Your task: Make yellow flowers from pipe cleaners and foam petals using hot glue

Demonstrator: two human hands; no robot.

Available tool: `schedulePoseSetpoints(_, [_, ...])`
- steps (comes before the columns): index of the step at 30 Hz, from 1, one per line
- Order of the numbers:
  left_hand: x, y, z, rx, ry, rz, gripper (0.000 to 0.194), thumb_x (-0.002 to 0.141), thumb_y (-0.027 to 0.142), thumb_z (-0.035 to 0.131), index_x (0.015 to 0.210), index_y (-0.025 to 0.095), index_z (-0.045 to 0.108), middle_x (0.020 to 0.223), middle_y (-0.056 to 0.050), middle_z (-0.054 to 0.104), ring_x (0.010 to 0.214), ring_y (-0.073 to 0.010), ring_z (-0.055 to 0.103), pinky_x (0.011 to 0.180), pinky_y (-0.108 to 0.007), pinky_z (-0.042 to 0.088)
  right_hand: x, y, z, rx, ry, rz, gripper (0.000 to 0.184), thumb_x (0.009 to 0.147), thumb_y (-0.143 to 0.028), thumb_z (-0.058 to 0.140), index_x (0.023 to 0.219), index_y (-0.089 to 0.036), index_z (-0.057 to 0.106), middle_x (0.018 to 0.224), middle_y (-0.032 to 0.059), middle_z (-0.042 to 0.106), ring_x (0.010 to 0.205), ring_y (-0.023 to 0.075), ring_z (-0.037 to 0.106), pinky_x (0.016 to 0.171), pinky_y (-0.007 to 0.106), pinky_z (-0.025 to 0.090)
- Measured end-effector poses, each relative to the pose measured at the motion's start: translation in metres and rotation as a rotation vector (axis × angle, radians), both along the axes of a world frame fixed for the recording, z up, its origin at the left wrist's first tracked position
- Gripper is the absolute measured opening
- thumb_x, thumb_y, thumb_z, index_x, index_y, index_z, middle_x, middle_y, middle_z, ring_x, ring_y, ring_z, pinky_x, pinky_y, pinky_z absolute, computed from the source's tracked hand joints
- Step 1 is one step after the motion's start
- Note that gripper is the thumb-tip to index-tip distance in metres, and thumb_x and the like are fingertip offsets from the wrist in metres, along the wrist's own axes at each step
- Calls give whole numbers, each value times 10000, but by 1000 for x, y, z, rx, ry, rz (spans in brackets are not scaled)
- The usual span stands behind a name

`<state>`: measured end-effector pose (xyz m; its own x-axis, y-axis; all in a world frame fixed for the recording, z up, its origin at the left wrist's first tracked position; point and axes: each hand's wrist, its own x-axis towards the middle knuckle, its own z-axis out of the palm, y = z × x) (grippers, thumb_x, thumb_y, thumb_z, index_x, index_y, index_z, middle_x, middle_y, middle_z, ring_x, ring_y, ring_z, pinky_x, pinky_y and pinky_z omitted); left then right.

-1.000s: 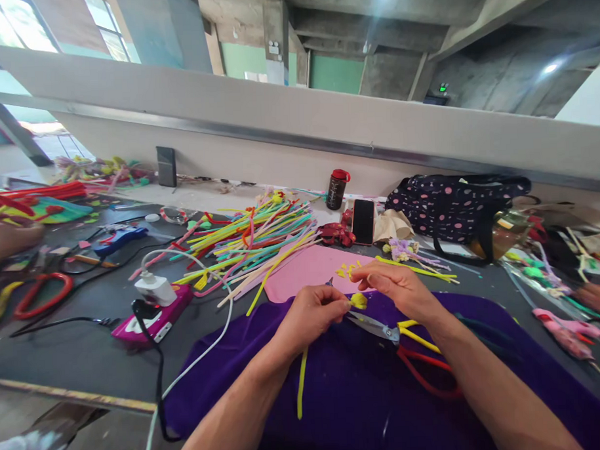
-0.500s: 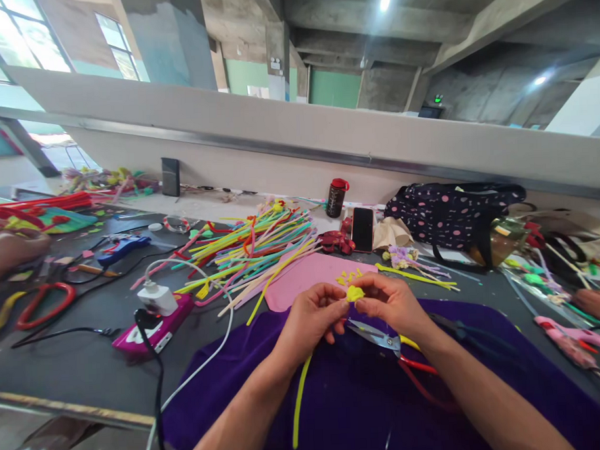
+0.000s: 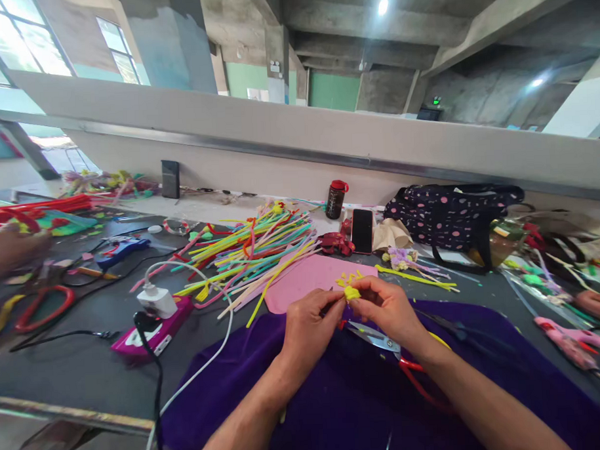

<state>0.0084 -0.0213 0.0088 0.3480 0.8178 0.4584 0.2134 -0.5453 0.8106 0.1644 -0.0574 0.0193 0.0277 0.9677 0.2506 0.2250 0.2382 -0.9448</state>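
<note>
Dark purple cloth [image 3: 326, 401] spreads over the lower centre of the frame, on the black worktop [image 3: 78, 364]; a pink sheet [image 3: 287, 288] and piled pipe cleaners [image 3: 251, 246] follow mid-frame, then a white partition [image 3: 277, 121] and the concrete ceiling [image 3: 362, 19] up top. Right of centre, the left hand [image 3: 310, 323] and right hand [image 3: 389, 310] meet, both pinching a small yellow blossom-like piece [image 3: 351, 293] between their fingertips.
</note>
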Motion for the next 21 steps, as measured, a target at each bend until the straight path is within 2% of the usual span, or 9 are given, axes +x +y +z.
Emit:
schedulePoseSetpoints(9, [0,1,-3,29,-6,13,162,764,200,567,842,212,708,697,-5,674,609,-111,609,593,-204,450,3,2,-7,27,-9,20,175,730,-263,660,879,-183,615,736,-12,600,617,103,538,533,199,444])
schedulePoseSetpoints(16, [0,2,-1,-18,-33,2,155,737,187,583,809,202,720,706,-18,682,636,-128,618,600,-211,449,3,2,-8,24,-48,30,177,738,-280,644,876,-175,609,731,-5,594,625,115,549,548,216,452])
schedulePoseSetpoints(18, [0,2,1,-53,-53,-6,150,728,188,589,796,200,722,708,-23,684,643,-134,618,601,-213,450,5,1,-5,27,-96,44,237,731,-277,651,941,-182,599,802,11,610,668,127,567,594,236,466])
schedulePoseSetpoints(21, [-1,2,2,-172,-96,-46,142,720,211,598,787,187,721,702,-28,683,577,-122,595,538,-203,438,8,-2,1,37,-200,70,447,700,-231,678,1122,-213,529,980,41,599,748,144,589,656,263,482])
